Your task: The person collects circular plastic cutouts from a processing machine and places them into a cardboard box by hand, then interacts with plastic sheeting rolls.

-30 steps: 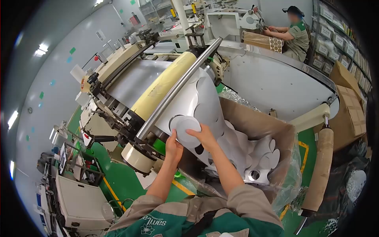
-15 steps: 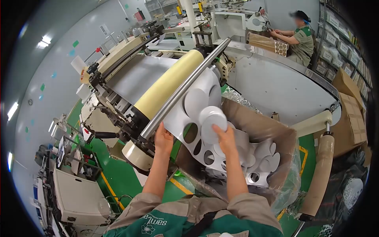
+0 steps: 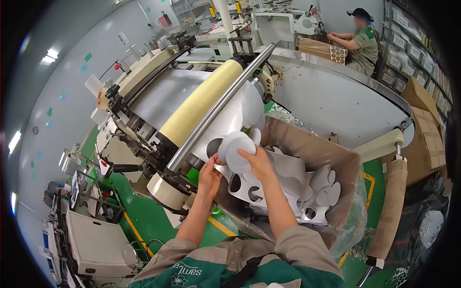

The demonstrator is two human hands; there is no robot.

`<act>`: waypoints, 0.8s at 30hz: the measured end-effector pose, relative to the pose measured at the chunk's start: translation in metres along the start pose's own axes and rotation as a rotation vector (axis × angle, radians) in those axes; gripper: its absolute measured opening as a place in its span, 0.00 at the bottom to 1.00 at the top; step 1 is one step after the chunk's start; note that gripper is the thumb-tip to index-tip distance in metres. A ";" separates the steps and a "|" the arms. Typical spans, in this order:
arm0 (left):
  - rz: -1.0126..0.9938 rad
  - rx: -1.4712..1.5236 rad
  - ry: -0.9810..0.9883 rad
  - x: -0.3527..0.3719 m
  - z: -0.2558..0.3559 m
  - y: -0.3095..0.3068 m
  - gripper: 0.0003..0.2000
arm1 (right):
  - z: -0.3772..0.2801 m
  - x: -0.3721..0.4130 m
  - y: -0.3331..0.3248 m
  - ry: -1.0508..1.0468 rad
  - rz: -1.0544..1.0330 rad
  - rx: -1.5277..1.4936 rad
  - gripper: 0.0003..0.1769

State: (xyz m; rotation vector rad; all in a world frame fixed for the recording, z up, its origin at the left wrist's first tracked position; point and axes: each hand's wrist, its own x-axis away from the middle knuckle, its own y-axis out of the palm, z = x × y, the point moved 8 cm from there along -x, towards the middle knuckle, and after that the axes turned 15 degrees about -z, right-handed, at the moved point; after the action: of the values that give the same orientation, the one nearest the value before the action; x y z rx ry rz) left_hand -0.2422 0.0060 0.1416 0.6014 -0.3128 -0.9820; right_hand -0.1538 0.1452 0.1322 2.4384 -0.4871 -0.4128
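My right hand (image 3: 260, 164) grips a few overlapping white discs (image 3: 235, 150), thumb on top, above a large box. My left hand (image 3: 209, 178) is pinched at the edge of a white sheet with round holes (image 3: 222, 170), just left of the discs. The holed sheet runs down from below a steel bar (image 3: 223, 102) into the cardboard box (image 3: 314, 144), where more punched sheet lies crumpled. Behind the bar is a yellow roller (image 3: 201, 101). The fingers of my right hand beneath the discs are hidden.
A plastic liner (image 3: 355, 216) hangs over the box's right side. At right stands a brown-wrapped roll (image 3: 388, 211) on a shaft. A black lever handle (image 3: 127, 168) juts out at left. A co-worker (image 3: 363, 45) sits at the back right beside another box.
My right hand has brought the discs left and toward my left hand. My left hand has moved slightly right and down, from beside the bar to the holed sheet's edge.
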 end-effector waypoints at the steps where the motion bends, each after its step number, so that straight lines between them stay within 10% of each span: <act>1: -0.011 0.004 -0.002 0.000 0.001 0.005 0.16 | 0.002 0.007 -0.009 -0.012 0.010 -0.042 0.23; 7: 0.054 -0.062 0.128 -0.001 0.026 -0.005 0.18 | 0.000 0.061 -0.091 -0.253 0.212 -0.573 0.21; 15: 0.089 -0.052 0.167 -0.019 0.020 -0.007 0.15 | -0.031 0.035 -0.025 -0.099 0.079 0.163 0.23; 24: -0.059 -0.064 -0.011 0.003 0.000 0.017 0.17 | 0.011 -0.011 0.010 0.085 -0.116 0.187 0.23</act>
State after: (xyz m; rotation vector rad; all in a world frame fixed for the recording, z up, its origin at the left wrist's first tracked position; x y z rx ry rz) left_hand -0.2295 0.0106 0.1518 0.5490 -0.2740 -1.0483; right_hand -0.1701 0.1371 0.1321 2.6614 -0.3631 -0.3230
